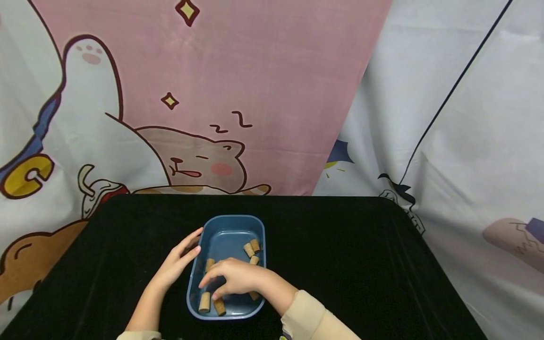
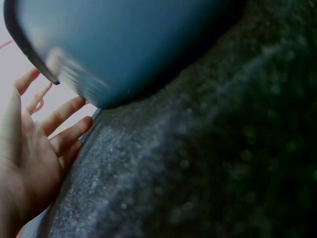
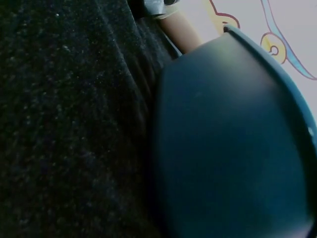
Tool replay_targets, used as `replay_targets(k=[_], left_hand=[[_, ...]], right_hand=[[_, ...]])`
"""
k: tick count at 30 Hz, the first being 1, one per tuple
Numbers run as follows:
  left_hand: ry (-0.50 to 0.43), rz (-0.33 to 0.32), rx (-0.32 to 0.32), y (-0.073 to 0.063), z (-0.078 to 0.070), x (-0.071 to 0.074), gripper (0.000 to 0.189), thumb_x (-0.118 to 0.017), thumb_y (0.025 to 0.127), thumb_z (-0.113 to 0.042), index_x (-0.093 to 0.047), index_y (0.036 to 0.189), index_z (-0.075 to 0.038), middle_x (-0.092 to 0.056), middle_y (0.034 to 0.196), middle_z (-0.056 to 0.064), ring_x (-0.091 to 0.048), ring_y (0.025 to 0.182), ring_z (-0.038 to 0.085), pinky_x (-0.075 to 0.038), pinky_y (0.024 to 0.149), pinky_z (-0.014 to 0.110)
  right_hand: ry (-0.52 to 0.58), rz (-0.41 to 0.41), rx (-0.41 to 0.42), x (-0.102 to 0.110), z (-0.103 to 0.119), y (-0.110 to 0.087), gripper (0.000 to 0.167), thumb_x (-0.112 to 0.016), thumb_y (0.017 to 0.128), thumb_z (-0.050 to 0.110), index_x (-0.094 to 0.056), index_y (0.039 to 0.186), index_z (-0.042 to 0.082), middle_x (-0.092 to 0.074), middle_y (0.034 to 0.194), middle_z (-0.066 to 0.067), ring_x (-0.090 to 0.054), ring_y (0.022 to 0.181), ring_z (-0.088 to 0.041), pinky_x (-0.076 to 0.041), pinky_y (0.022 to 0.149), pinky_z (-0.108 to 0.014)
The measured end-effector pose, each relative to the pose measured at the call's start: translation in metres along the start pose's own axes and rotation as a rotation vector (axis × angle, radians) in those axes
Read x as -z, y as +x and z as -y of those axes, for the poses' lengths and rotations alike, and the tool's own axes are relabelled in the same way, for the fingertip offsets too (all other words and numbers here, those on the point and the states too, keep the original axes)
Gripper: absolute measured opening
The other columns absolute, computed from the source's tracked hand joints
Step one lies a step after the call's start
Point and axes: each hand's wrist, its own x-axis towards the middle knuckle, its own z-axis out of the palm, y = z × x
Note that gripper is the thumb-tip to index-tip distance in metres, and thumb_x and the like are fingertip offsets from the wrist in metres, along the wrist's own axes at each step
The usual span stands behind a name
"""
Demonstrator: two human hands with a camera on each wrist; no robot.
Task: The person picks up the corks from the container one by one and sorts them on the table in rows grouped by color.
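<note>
A blue rectangular tray (image 1: 231, 225) holds several corks, among them a pale cork (image 1: 204, 302) at its near left and a darker cork (image 1: 219, 307) beside it. My right hand (image 1: 235, 276) reaches over the right rim into the tray, thumb and forefinger apart just above these two corks. Part of another cork (image 1: 210, 264) shows behind that hand. At the tray's left side is my left hand (image 1: 180, 259), fingers extended at the rim; the left wrist view shows the left hand (image 2: 37, 153) with spread fingers by the outer wall. The right wrist view shows only tray wall, not the right hand.
Two corks (image 1: 251, 247) lie together at the tray's right side, with another cork (image 1: 254, 260) just nearer. A black cloth (image 1: 340, 264) covers the table. Behind it hangs a printed curtain (image 1: 276, 94) with cartoon animals.
</note>
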Motion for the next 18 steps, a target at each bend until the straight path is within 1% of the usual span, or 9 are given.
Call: replay_targets(k=[3, 8, 18], left_hand=[[-0.010, 0.006, 0.005, 0.000, 0.000, 0.000, 0.052, -0.047, 0.101, -0.025, -0.032, 0.150, -0.016, -0.038, 0.144, 0.025, -0.038, 0.128, 0.045, -0.036, 0.097, 0.062], [-0.013, 0.007, 0.016, 0.000, -0.001, -0.001, 0.052, -0.047, 0.101, -0.026, -0.032, 0.149, -0.016, -0.038, 0.144, 0.025, -0.038, 0.128, 0.045, -0.036, 0.098, 0.062], [0.000, -0.018, 0.025, -0.001, -0.003, -0.003, 0.051, -0.048, 0.101, -0.028, -0.033, 0.149, -0.017, -0.040, 0.143, 0.024, -0.040, 0.127, 0.043, -0.037, 0.098, 0.060]], right_hand=[[0.014, 0.029, -0.012, -0.001, -0.002, 0.006, 0.037, -0.069, 0.087, 0.016, -0.064, 0.123, 0.015, -0.063, 0.116, 0.010, -0.054, 0.104, 0.003, -0.043, 0.087, -0.014], [0.033, 0.053, -0.035, -0.002, -0.004, 0.012, 0.036, -0.069, 0.087, 0.014, -0.065, 0.122, 0.014, -0.064, 0.115, 0.011, -0.054, 0.102, 0.004, -0.043, 0.085, -0.014], [0.034, 0.094, -0.054, -0.006, -0.002, 0.015, 0.029, -0.068, 0.088, 0.011, -0.067, 0.117, 0.012, -0.066, 0.111, 0.009, -0.056, 0.095, 0.005, -0.044, 0.080, -0.011]])
